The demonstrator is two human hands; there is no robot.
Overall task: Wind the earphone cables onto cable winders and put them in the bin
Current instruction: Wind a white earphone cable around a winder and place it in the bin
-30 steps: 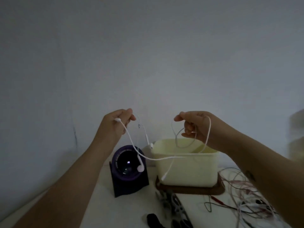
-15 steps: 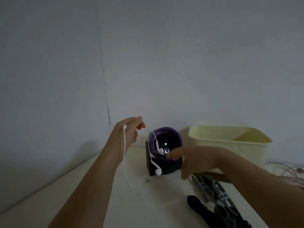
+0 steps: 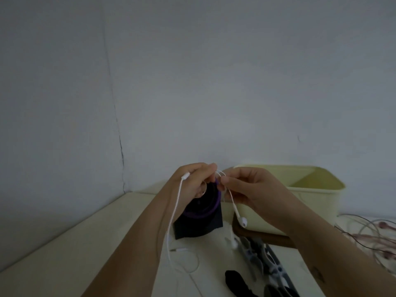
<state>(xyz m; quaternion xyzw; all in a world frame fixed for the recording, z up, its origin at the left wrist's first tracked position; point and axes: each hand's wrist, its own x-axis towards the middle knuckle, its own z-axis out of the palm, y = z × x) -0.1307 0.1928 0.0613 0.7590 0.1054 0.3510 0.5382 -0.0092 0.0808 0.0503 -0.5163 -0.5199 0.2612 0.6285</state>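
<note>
Both hands meet above the table, in front of a dark stand with a purple ring point(image 3: 205, 213). My left hand point(image 3: 194, 181) pinches the white earphone cable point(image 3: 174, 213), which runs over the back of that hand and drops to the table in a loose loop. My right hand point(image 3: 246, 187) pinches the same cable near the split; one earbud point(image 3: 243, 221) hangs below it and a second earbud point(image 3: 234, 243) dangles lower. The pale yellow bin point(image 3: 317, 189) stands open behind my right hand. Black and grey cable winders point(image 3: 263, 260) lie on the table at lower right.
The bin sits on a brown tray point(image 3: 259, 234). A tangle of pinkish and dark earphone cables point(image 3: 372, 234) lies at the right edge. The white table point(image 3: 90, 245) ends at the grey wall behind; its left edge runs diagonally.
My right hand has risen from the table beside the stand and now pinches the cable next to my left hand. The view has shifted slightly.
</note>
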